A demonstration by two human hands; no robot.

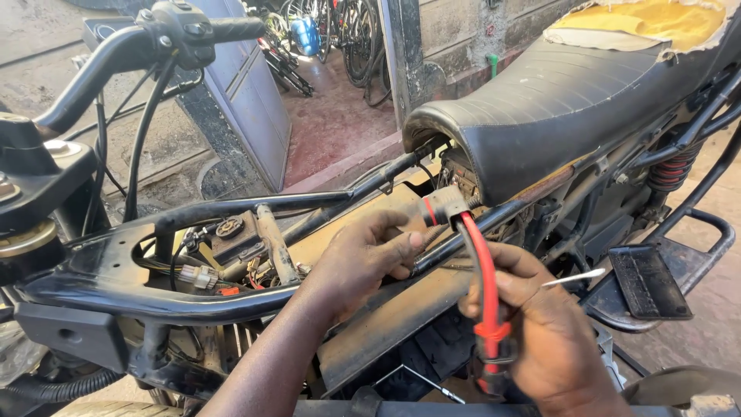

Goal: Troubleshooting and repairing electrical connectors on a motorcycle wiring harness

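Cable is the thing in hand: thick red lead running near vertical in the head view, from a black capped connector at its top end down into my right hand. Long axis is up-down with a slight curve at the top, where it bends over toward the frame.

Right hand is clenched around the lower stretch of the cable, where a red band sits on a black fitting. A thin pale sliver pokes out to the right above that hand; I cannot tell what it is or whether the hand holds it.

Left hand lies to the left of the cable, fingers curled, fingertips pressed at the connector end and the black frame tube beside it. Looks like a pinch on the top end, but the actual contact is hidden behind the fingers.

So the connector sits up and slightly left of the right hand and just right of the left hand. Left is the nearer one to the connector end; right owns the tail.

Connector is tucked just under the nose of the black seat, close against the frame opening there. Wiring cluster is well left, untouched.
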